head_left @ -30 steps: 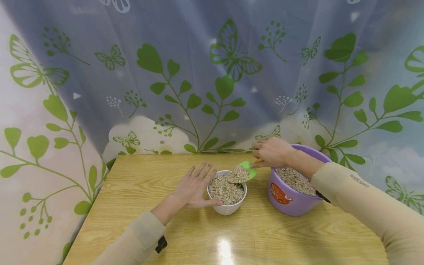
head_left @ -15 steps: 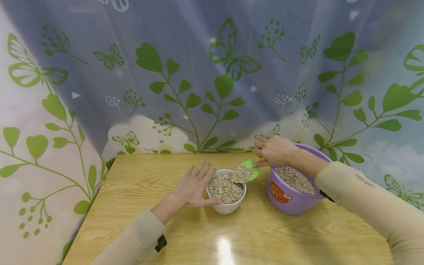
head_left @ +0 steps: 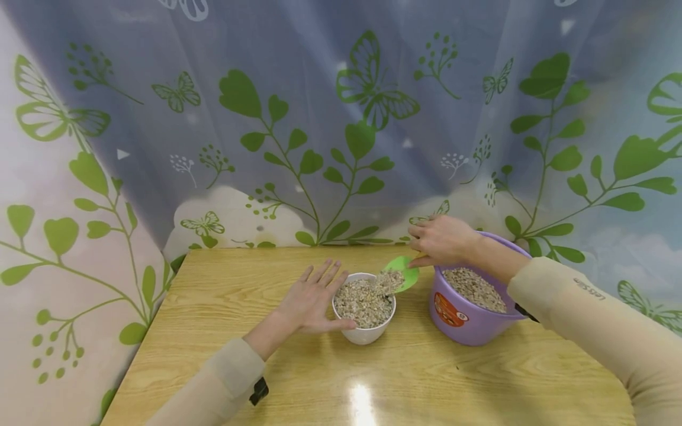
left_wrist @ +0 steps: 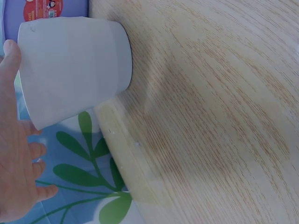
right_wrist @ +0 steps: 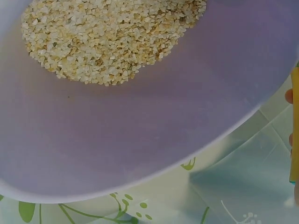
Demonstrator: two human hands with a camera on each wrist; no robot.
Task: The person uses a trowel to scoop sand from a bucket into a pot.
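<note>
My right hand [head_left: 443, 241] grips a small shovel with a green blade [head_left: 409, 274] and a yellow handle [right_wrist: 295, 126]. Coarse pale gravel [head_left: 391, 281] lies on the blade, which tilts down over the right rim of a white bowl [head_left: 364, 336]. That bowl is filled almost to its rim with the same gravel [head_left: 363, 303]. Fingers spread and straight, my left hand [head_left: 313, 303] stays at the bowl's left side. In the left wrist view its thumb [left_wrist: 11, 58] lies against the rim of the bowl [left_wrist: 74, 70]; the other fingertips are partly behind the bowl.
A purple bucket [head_left: 474, 331] of gravel [head_left: 474, 289] stands right of the bowl, under my right forearm. Both stand on a wooden table [head_left: 240, 278]. A patterned curtain [head_left: 298, 118] hangs behind the table's back edge.
The shovel has shifted slightly right and back, and its blade tips more toward the bowl. Gravel has slid to the blade's lower edge, baring more green. My left hand has not moved.
</note>
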